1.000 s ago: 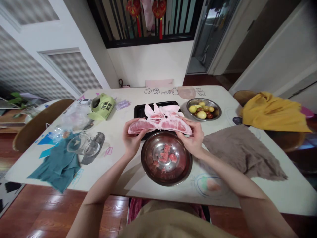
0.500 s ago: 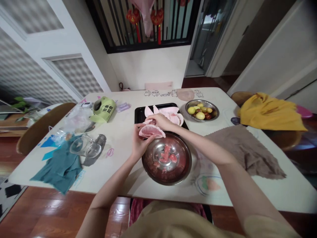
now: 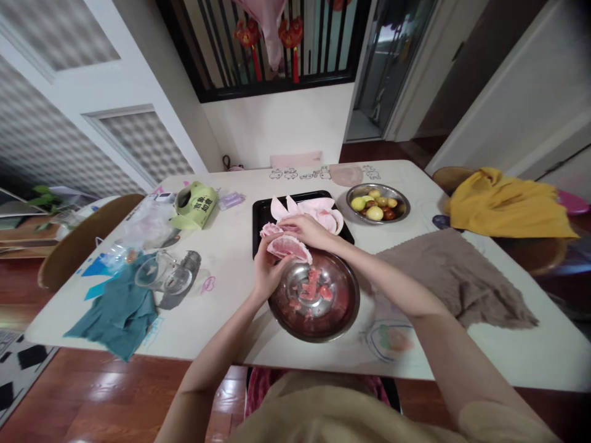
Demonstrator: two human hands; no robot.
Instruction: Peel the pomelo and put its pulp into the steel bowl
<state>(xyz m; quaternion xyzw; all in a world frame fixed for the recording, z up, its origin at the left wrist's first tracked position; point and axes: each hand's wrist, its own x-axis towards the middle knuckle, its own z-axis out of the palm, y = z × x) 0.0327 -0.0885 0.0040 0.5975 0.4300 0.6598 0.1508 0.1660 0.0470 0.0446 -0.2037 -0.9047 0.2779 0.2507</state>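
My left hand (image 3: 268, 267) is closed around a pink pomelo segment (image 3: 290, 247), thumb on its near side. Behind that segment shows another pinkish pomelo chunk (image 3: 270, 230). My right hand (image 3: 307, 230) reaches across with bent fingers gripping the pomelo on its far side; its fingertips are partly hidden. Below both hands stands a steel bowl (image 3: 339, 314) with several pieces of reddish pomelo flesh (image 3: 313, 286) in it. A black tray (image 3: 261, 210) lies just beyond, holding pale pink pomelo peels (image 3: 318, 208).
A smaller steel bowl (image 3: 403, 215) of mixed fruit stands at the back right, near a brown cloth (image 3: 462, 283). On the left are a glass pitcher (image 3: 161, 274), a teal cloth (image 3: 115, 314), a green box (image 3: 201, 206) and a plastic bag (image 3: 150, 224).
The pomelo segment in my left hand has tilted, and a pinkish chunk now shows more at its left. Both hands stay close together above the bowl's far rim. The view has shifted slightly.
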